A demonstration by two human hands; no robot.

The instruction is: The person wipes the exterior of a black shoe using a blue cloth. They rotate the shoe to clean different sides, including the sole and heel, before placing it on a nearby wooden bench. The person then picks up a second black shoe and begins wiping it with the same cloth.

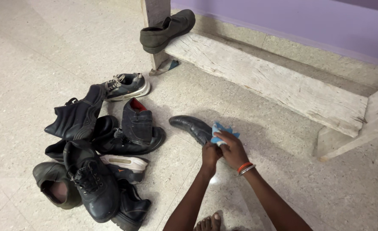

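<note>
A black leather shoe [190, 125] lies on the speckled floor just right of the shoe pile, toe pointing left. My left hand [210, 155] grips its heel end. My right hand [232, 148] presses a blue cloth [218, 132] against the shoe's upper; an orange and a silver bangle circle that wrist. The shoe's rear half is hidden behind both hands.
A pile of several dark shoes and boots [97, 158] lies to the left, with a grey sneaker [127, 85] at its far edge. A dark shoe [165, 30] rests on a low wooden bench [274, 81] against a purple wall. My bare toes [209, 223] show at the bottom.
</note>
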